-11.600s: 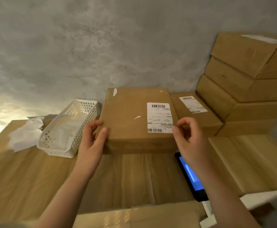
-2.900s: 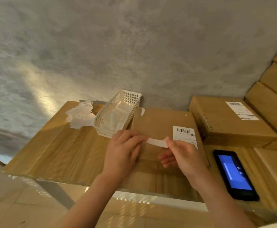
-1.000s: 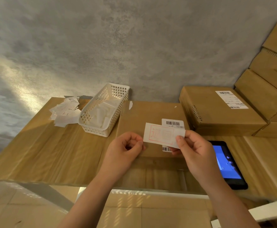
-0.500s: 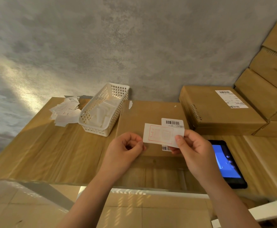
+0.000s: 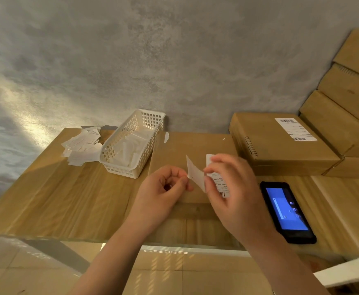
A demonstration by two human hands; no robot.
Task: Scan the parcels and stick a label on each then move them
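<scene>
In the head view, a small white label (image 5: 194,174) is held in the air between both hands, above the flat brown parcel (image 5: 187,150) that lies on the counter (image 5: 67,199). The right hand (image 5: 229,192) pinches the label's lower right end with curled fingers; the left hand (image 5: 163,188), at nine o'clock from it, has curled fingers and its thumb meets the label's left edge. The label is seen nearly edge-on, its long axis running from ten o'clock to four o'clock. The parcel's long axis runs from six to twelve o'clock, toward the wall. A printed barcode sticker (image 5: 219,184) on the parcel is partly hidden behind the right hand. A white basket (image 5: 131,143) touches the parcel at nine o'clock; a handheld scanner (image 5: 287,211) lies at three o'clock.
</scene>
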